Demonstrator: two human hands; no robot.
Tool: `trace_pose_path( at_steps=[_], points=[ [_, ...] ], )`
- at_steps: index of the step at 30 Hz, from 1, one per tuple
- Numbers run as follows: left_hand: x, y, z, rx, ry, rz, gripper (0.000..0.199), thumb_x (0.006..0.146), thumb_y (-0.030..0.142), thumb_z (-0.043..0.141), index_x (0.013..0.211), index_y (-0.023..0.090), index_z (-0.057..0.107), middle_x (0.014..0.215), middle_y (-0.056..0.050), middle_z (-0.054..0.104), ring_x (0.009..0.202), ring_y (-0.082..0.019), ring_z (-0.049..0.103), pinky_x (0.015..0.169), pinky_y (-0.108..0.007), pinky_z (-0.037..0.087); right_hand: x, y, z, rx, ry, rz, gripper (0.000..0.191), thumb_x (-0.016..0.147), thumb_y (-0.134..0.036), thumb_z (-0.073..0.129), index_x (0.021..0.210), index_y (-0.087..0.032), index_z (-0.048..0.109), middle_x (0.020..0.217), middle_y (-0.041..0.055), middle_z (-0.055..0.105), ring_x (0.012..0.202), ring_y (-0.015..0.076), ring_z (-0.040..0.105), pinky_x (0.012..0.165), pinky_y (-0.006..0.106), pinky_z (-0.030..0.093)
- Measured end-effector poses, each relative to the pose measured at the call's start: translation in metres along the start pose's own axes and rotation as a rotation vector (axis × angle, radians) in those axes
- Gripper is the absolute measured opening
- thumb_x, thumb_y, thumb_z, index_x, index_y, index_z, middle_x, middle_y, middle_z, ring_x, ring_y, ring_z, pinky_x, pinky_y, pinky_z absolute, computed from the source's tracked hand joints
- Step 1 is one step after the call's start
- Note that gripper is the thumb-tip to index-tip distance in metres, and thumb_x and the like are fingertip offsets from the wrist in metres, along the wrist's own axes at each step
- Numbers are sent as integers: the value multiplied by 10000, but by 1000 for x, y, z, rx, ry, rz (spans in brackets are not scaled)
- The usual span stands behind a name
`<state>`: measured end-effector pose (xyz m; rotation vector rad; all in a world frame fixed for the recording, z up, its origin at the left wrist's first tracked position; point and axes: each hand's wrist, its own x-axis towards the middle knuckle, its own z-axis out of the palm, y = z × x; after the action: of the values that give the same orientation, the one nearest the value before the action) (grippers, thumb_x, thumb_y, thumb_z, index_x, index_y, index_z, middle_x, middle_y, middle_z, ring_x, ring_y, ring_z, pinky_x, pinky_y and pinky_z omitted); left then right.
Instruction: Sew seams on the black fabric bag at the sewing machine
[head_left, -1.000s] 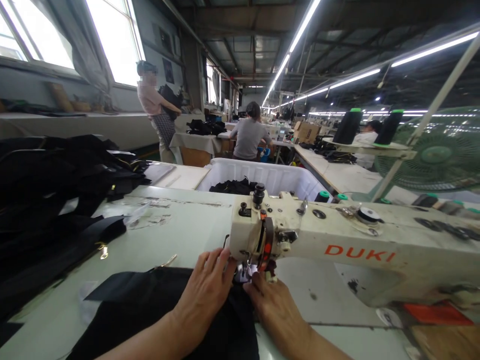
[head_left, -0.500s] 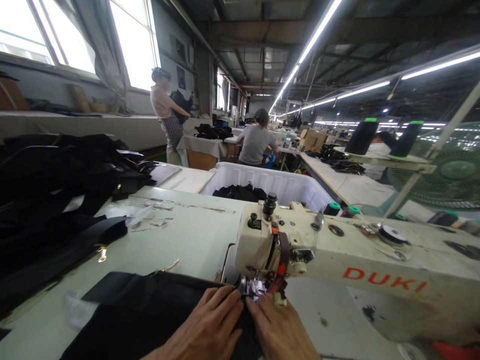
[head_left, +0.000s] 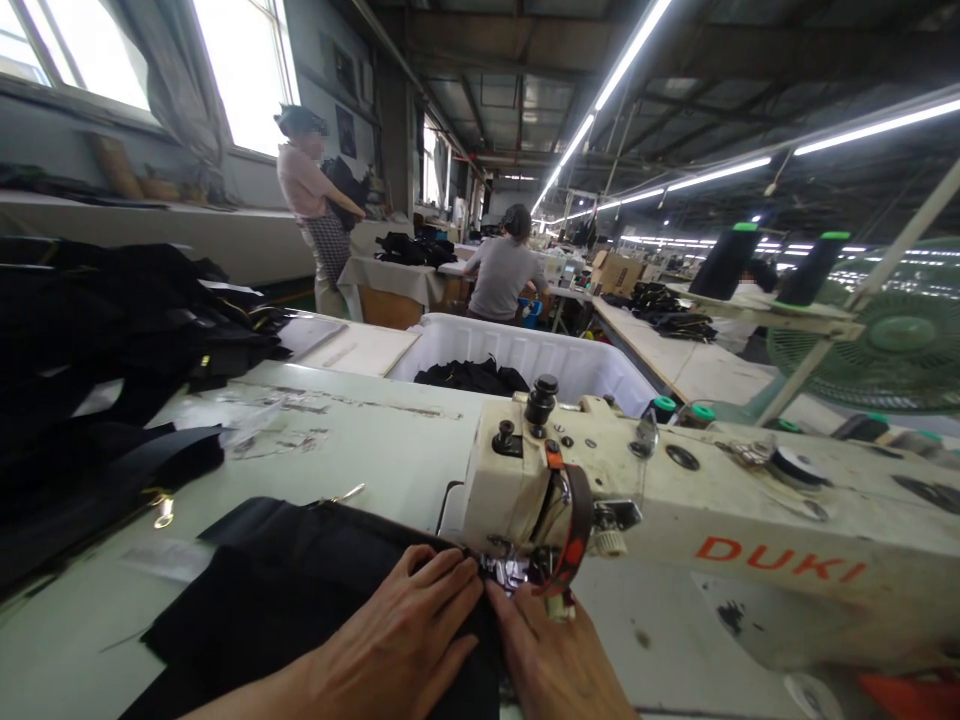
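Note:
A piece of black fabric [head_left: 300, 590] lies on the pale green sewing table, its right edge under the presser foot [head_left: 511, 572] of a sewing machine [head_left: 675, 500] marked DUKI. From its far edge sticks a gold zipper pull [head_left: 349, 493]. My left hand [head_left: 409, 620] presses down on the cloth left of the foot, fingers close together and slightly bent. Just in front of the foot, my right hand [head_left: 551, 650] grips the fabric edge with thumb and fingers; its fingertips are partly hidden by the machine head.
Black pieces [head_left: 112, 340] with gold zippers are heaped at left. Behind the machine stands a white bin [head_left: 592, 362] holding dark cloth. Thread cones [head_left: 724, 262] and a green fan [head_left: 892, 330] are at right. Two co-workers [head_left: 504, 270] [head_left: 311, 210] are farther back.
The black fabric has shifted forward, its far edge and zipper pull now farther from me. Both hands remain at the presser foot. The camera view has turned slightly.

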<state>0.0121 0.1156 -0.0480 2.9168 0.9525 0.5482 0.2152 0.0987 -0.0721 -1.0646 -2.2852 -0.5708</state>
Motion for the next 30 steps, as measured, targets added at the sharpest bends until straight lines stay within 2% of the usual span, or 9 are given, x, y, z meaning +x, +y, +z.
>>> trace_pose_path(
  at_steps=[8,14,18,20,25,27,30],
  points=[
    [-1,-1,-4,12,48,14,377,893,218,610,1259,176,530,1279,-101,633,1171,-252,579,992,-392,451,3,-2,-2,-13,-16,0,380,955,-44,243,1062,-150,592,718,35,685,600,195,637,590,326,395],
    [-4,-5,-2,25,-26,2,452,901,256,620,1326,168,490,1326,-97,610,1210,-270,563,1030,-449,430,5,0,2,-24,33,-21,391,941,-17,237,1034,-154,591,690,22,687,535,173,620,515,302,375],
    [-6,-9,-3,-17,-39,11,515,895,253,622,1376,190,447,1373,-87,575,1249,-267,536,1064,-452,408,-1,2,6,5,25,-6,370,898,-14,299,1048,-163,602,706,31,696,576,190,651,551,293,440],
    [-6,-11,-4,-52,-50,12,523,895,252,614,1384,193,439,1385,-95,562,1267,-276,519,1079,-466,394,-5,5,3,107,-33,50,333,893,-56,356,1069,-188,607,791,42,713,650,205,674,609,300,492],
    [-6,-15,-8,-195,-117,-19,482,890,243,597,1346,193,449,1371,-115,557,1277,-287,500,1092,-504,387,-10,8,-20,415,-265,330,236,907,-243,527,1134,-268,587,1007,44,705,862,226,686,755,338,554],
    [-10,-15,-8,-268,-96,-63,541,849,191,612,1352,192,412,1382,-118,528,1299,-267,476,1103,-462,397,-11,5,-26,431,-341,346,402,819,-290,651,1206,-240,554,1055,82,693,850,249,688,751,361,567],
    [-18,-15,-3,-317,-23,-157,621,786,86,579,1355,204,361,1462,-124,398,1348,-244,425,1109,-399,413,-9,-1,-28,396,-470,276,715,694,-253,743,1346,-174,460,1149,159,661,865,290,693,758,398,578]
  ],
)
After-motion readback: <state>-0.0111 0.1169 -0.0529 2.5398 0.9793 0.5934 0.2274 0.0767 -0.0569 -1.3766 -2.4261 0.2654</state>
